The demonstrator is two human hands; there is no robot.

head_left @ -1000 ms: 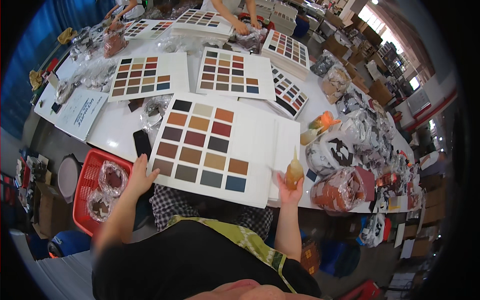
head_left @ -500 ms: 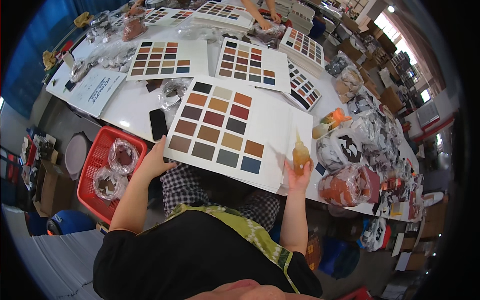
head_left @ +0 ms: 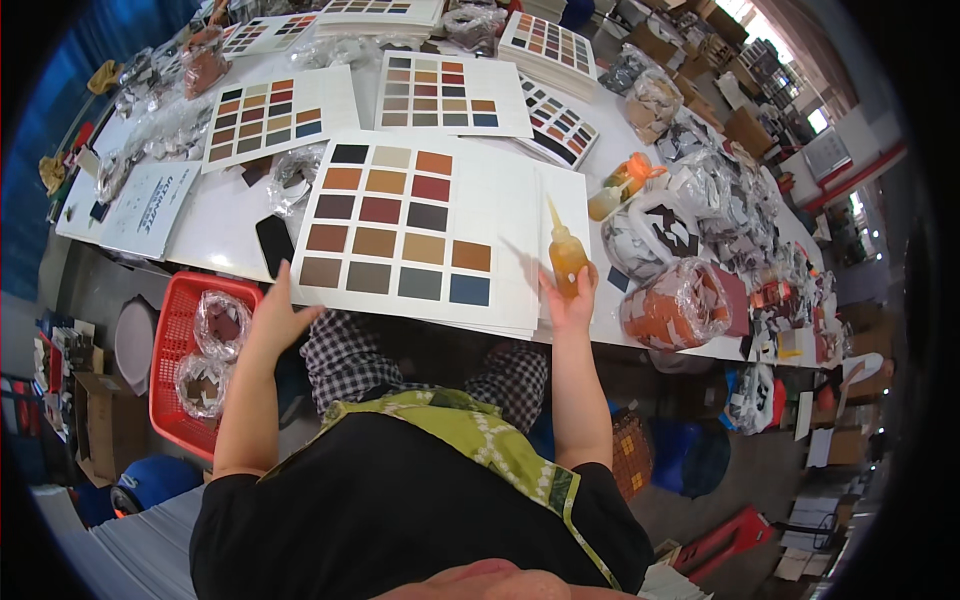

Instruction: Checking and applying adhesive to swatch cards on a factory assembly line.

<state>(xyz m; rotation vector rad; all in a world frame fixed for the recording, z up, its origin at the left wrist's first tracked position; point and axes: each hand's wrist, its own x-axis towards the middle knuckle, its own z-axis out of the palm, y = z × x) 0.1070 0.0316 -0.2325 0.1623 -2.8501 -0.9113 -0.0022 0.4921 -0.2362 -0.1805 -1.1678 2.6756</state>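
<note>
A large white sample card (head_left: 490, 230) with rows of coloured swatches lies at the table's near edge, on top of other white sheets. My right hand (head_left: 572, 303) is wrapped round a squeeze bottle (head_left: 568, 255) of amber liquid, held upright with its pointed nozzle up, over the card's right side. At the card's lower left corner is my left hand (head_left: 275, 318), thumb and fingers apart. It seems to touch the card's edge, though I cannot tell how firmly. A black phone (head_left: 274, 244) lies just beyond its fingertips.
More swatch cards (head_left: 275, 125) lie behind, with card stacks (head_left: 548, 62) farther back. Bags of coloured pieces (head_left: 672, 305) crowd the right, near an orange-capped bottle (head_left: 612, 195). A red basket (head_left: 170, 350) holding wrapped rolls stands below the table at left.
The view has shifted, so the table and cards appear farther up and left. Another person's hands at the far side have mostly left the picture. My right hand still holds the squeeze bottle.
</note>
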